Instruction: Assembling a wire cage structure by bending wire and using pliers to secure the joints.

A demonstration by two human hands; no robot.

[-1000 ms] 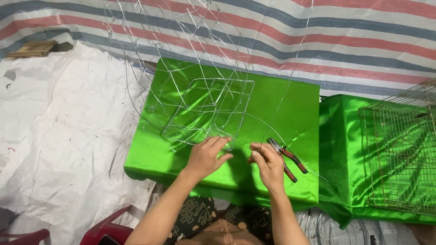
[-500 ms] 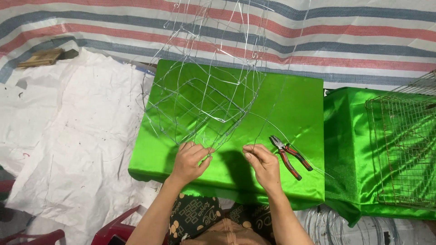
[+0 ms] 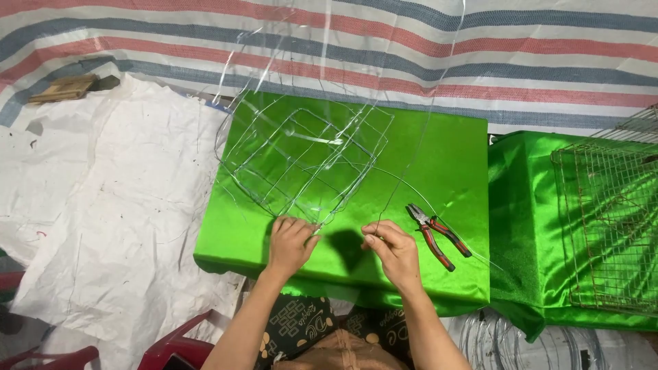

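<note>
A wire grid frame (image 3: 308, 161) made of thin shiny wire lies tilted on a block covered in bright green cloth (image 3: 439, 147). My left hand (image 3: 291, 243) presses on the frame's near corner at the block's front. My right hand (image 3: 392, 252) pinches a thin loose wire that curves up and away to the right. Pliers with red and black handles (image 3: 437, 234) lie on the green cloth just right of my right hand, untouched.
A second green-covered block (image 3: 528, 205) at the right carries a rusty wire mesh cage (image 3: 610, 226). White sheeting (image 3: 110, 205) covers the floor on the left, a striped tarp (image 3: 411, 55) lies beyond. Wooden scraps (image 3: 65, 87) sit far left; red plastic chair parts (image 3: 171, 346) below.
My hands have moved slightly toward the front edge of the block and apart. The wire frame has shifted with my left hand. The pliers stay where they were.
</note>
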